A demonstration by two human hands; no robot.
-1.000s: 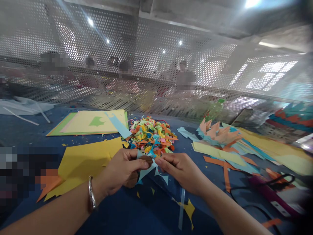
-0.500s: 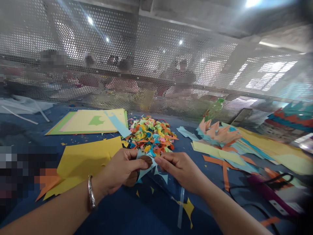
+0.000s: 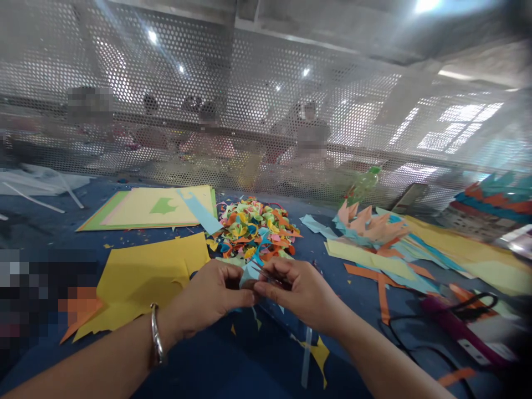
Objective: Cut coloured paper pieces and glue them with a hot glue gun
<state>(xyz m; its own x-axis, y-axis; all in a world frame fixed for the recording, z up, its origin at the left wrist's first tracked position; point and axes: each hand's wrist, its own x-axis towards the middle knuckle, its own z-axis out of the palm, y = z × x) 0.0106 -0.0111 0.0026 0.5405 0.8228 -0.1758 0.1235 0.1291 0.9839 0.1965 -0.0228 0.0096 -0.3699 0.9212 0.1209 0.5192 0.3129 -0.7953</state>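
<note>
Head view: two hands pinch a small light-blue paper cutout over a dark blue table.

The left hand (image 3: 210, 296) and right hand (image 3: 297, 291) meet fingertip to fingertip, both closed on the thin, spiky cutout (image 3: 250, 271) between them. At 12 o'clock of it lies a heap of curled multicoloured paper scraps (image 3: 255, 227); at 9 o'clock a flat, jagged-edged yellow sheet (image 3: 141, 277); at 3 o'clock orange strips (image 3: 384, 296). A metal bangle (image 3: 157, 341) rings the left wrist.

A shared craft workshop: paper scraps (image 3: 256, 228) litter a blue worktable (image 3: 233, 360).
</note>
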